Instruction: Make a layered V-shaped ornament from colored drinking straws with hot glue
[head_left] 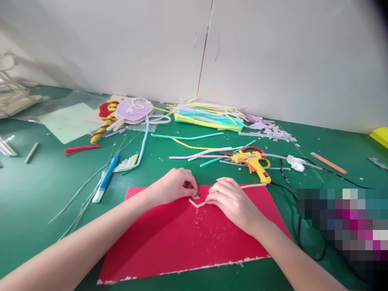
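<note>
A red sheet with a ragged white front edge lies under both my hands. On it rests a short cream pipe cleaner bent into a shallow V. My left hand is closed in a pinch just above the V's left arm, on a small greyish piece too small to name. The fingertips of my right hand are pressed together at the V's right end, which they partly cover. Behind that hand, a pale stem runs along the sheet's far edge.
Beyond the sheet lie a yellow glue gun with a black cord, loose pipe cleaners and a coloured bundle of them. At left are a blue pen-like tool, thin wires and a purple round craft piece. A pale wall stands behind.
</note>
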A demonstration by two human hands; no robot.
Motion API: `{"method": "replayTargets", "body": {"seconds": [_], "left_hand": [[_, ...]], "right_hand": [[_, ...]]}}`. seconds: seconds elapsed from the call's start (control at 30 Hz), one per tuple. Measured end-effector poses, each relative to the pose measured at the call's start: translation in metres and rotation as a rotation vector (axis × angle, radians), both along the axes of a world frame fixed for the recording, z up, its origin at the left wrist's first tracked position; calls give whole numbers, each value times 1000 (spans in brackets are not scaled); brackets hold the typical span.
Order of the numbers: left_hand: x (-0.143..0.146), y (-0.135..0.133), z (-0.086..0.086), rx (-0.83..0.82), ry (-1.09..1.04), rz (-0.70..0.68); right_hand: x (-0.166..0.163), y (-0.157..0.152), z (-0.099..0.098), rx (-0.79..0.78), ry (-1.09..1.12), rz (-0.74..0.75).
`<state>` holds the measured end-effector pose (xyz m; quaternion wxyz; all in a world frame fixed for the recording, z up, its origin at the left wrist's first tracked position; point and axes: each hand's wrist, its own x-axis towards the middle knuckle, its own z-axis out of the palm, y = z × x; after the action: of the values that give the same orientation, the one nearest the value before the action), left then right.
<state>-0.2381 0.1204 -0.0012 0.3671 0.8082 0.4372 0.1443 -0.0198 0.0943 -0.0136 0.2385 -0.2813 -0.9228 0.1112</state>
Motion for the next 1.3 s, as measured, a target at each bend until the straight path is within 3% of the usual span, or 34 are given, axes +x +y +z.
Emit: {"method": "replayTargets", "body": {"seconds": [0.33,0.5,0.67,0.83,1.03,1.17,1.3], "left_hand": [[-26,-13,-2,66,-26,124],[-37,-22,-2,96,54,146],[-42,-30,-18,205,138,126],[-42,-22,-23,233,170,97],[-41,-1,-10,203,154,16],[-31,6,-3,159,93,121],[-19,1,-10,125,35,193]], "right_hand": [[-18,-7,22,36,-4,14],[-15,0,-1,-69,77,-40],[-17,2,-23,-242,233,-209],[-20,0,-22,-262,243,-220],[-20,-1,-16,-256,184,-236],[-18,3,-13,-237,148,-210],[-17,7,-19,-233,181,-196]]}}
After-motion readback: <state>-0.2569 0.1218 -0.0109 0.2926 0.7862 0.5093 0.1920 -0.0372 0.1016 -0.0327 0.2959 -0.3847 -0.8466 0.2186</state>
